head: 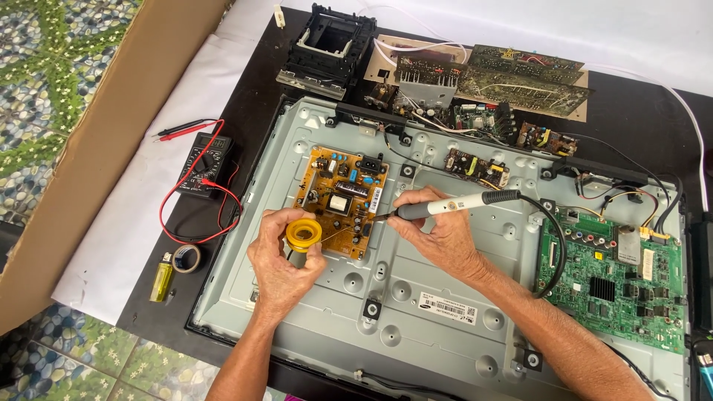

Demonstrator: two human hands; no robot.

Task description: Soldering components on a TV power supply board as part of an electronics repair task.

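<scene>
Yellow solder spool [304, 235] in left hand [282, 267], soldering iron [445, 206] in right hand [438, 234]

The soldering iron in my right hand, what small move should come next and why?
Probably bring the solder wire end from the yellow spool in the left hand to the iron's tip. The right hand holds the soldering iron with its tip at the right edge of the orange circuit board, with the spool close beside it.
</scene>
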